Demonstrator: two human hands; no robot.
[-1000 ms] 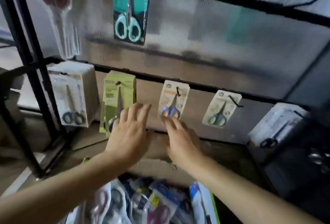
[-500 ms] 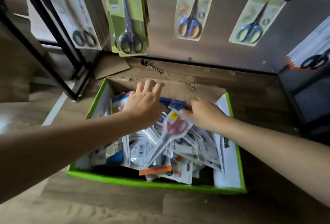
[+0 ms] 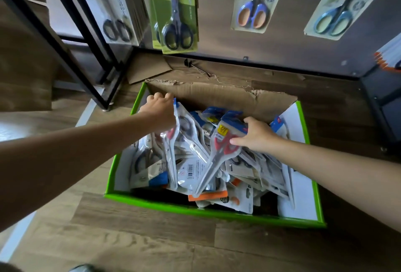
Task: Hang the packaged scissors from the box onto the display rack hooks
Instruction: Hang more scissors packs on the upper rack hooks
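Note:
A green-rimmed cardboard box (image 3: pixel 208 212) on the floor holds several packaged scissors in a loose heap. My left hand (image 3: pixel 159 112) grips the top of a clear pack with dark-handled scissors (image 3: pixel 184 128) at the box's far left. My right hand (image 3: pixel 258 136) holds the blue-topped pack of red-handled scissors (image 3: pixel 219 152), thumb on its front, the pack slanting down toward me. Above the box hang packs on the display rack: green (image 3: pixel 175 9), cream with blue scissors (image 3: pixel 253 0), cream with teal scissors (image 3: pixel 338 11), and white (image 3: pixel 112 9).
A black metal rack leg (image 3: pixel 86 39) stands left of the box. A loose black hook (image 3: pixel 195 67) and a cardboard flap (image 3: pixel 147 69) lie on the wooden floor behind the box. A dark rack base (image 3: pixel 382 91) stands at right.
My view dropped from the rack to the box. Both hands came down from the hanging packs into the box; the left now grips a pack and the right holds the red-handled one.

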